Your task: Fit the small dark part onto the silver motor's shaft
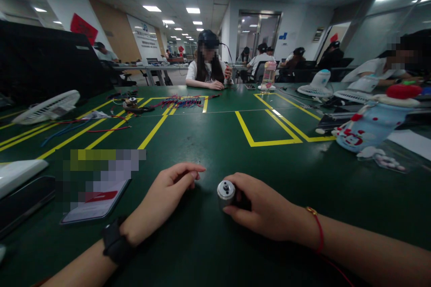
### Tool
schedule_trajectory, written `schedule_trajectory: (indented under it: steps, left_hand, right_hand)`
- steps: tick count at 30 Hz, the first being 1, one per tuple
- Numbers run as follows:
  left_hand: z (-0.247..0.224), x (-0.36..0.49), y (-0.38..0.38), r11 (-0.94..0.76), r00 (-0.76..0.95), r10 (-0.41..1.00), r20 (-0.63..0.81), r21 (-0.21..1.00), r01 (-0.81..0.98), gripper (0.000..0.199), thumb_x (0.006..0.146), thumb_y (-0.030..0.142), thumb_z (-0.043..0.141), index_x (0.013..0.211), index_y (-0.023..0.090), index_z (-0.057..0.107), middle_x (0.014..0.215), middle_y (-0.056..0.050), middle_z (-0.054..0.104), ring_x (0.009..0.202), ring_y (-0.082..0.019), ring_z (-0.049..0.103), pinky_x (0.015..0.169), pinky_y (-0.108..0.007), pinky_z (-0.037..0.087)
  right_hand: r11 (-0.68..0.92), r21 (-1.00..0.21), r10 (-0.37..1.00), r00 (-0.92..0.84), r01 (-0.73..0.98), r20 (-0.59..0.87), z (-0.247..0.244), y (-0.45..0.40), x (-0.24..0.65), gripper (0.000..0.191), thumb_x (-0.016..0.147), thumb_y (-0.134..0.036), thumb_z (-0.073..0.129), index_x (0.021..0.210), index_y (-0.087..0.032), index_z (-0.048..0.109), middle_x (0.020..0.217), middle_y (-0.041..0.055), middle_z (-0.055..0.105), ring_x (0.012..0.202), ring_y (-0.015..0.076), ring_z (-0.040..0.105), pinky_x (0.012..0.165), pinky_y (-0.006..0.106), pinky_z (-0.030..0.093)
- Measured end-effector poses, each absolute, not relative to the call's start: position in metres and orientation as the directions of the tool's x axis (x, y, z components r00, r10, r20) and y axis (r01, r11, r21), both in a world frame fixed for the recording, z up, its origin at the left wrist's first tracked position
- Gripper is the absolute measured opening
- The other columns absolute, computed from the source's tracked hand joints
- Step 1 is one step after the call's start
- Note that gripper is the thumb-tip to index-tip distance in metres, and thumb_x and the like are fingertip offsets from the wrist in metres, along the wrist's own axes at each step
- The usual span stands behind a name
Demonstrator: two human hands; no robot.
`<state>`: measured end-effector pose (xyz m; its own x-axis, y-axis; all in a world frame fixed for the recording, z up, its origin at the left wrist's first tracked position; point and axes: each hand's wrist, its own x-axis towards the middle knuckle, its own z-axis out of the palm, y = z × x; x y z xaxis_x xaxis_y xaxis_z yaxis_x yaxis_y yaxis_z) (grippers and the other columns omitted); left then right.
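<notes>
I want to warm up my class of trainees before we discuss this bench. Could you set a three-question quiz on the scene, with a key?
1. Multiple choice: where is the upright metal cylinder?
A) Inside the blue bottle
B) Between the thumb and fingers of the right hand
C) On top of a white fan

2. True or false: the red bracelet is worn on the left wrist.

3. Fill in the blank: the tape lines on the green table are ____.

Key:
1. B
2. False; the red bracelet is on the right wrist.
3. Yellow
</notes>
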<state>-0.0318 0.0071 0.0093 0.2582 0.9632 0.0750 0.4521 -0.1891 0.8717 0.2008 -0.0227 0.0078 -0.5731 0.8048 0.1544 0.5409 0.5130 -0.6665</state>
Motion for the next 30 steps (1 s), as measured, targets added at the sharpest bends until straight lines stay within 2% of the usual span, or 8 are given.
schedule_trajectory:
  steps: [4,7,13,20,25,30]
  left_hand:
    - [0.006,-0.033,0.011,-0.097,0.196,0.98,0.027,0.929,0.357,0.026,0.088,0.03,0.052,0.108,0.019,0.063,0.081,-0.001,0.063,0.069,-0.015,0.058,0.063,-0.027,0.047]
    - [0.007,-0.032,0.011,-0.097,0.191,0.981,0.025,0.922,0.375,0.024,0.088,0.03,0.051,0.105,0.019,0.064,0.079,-0.001,0.062,0.068,-0.015,0.058,0.062,-0.027,0.047]
    - [0.007,-0.032,0.009,-0.159,0.24,0.969,0.054,0.881,0.446,0.023,0.089,0.029,0.049,0.102,0.021,0.066,0.08,-0.001,0.064,0.073,-0.016,0.061,0.067,-0.028,0.049]
    - [0.014,-0.03,0.007,-0.191,0.31,0.95,0.04,0.86,0.473,0.02,0.09,0.028,0.051,0.102,0.024,0.066,0.092,0.0,0.068,0.086,-0.019,0.062,0.077,-0.031,0.047]
    - [0.027,-0.02,-0.004,-0.319,0.469,0.878,0.094,0.846,0.428,0.019,0.093,0.028,0.049,0.104,0.027,0.065,0.103,0.0,0.065,0.095,-0.018,0.06,0.083,-0.031,0.046]
    - [0.032,-0.008,-0.011,-0.47,0.557,0.807,0.197,0.786,0.402,0.018,0.093,0.026,0.051,0.103,0.026,0.066,0.102,-0.001,0.062,0.097,-0.018,0.058,0.086,-0.031,0.045]
  right_hand:
    - [0.516,-0.664,0.804,-0.573,0.541,0.157,0.008,-0.023,0.2,0.029,0.08,-0.021,0.063,0.107,-0.019,0.054,0.097,0.0047,0.058,0.079,0.0178,0.051,0.07,0.031,0.043]
    - [0.511,-0.664,0.81,-0.565,0.545,0.159,0.009,-0.024,0.2,0.028,0.08,-0.021,0.063,0.107,-0.019,0.055,0.096,0.0048,0.058,0.079,0.0177,0.051,0.069,0.031,0.043]
    - [0.511,-0.674,0.808,-0.565,0.533,0.165,0.009,-0.024,0.201,0.029,0.079,-0.019,0.064,0.107,-0.02,0.055,0.095,0.0043,0.059,0.078,0.0175,0.051,0.069,0.031,0.042]
    - [0.515,-0.668,0.804,-0.572,0.537,0.161,0.009,-0.024,0.201,0.028,0.079,-0.019,0.063,0.106,-0.019,0.055,0.094,0.004,0.058,0.078,0.0175,0.05,0.069,0.031,0.042]
    - [0.534,-0.661,0.793,-0.584,0.527,0.174,0.008,-0.024,0.2,0.027,0.08,-0.019,0.063,0.105,-0.019,0.053,0.094,0.0031,0.057,0.078,0.0167,0.05,0.068,0.03,0.041]
    - [0.554,-0.646,0.784,-0.591,0.526,0.191,0.009,-0.023,0.2,0.022,0.08,-0.018,0.062,0.1,-0.018,0.053,0.09,0.0015,0.056,0.077,0.0157,0.049,0.067,0.029,0.04]
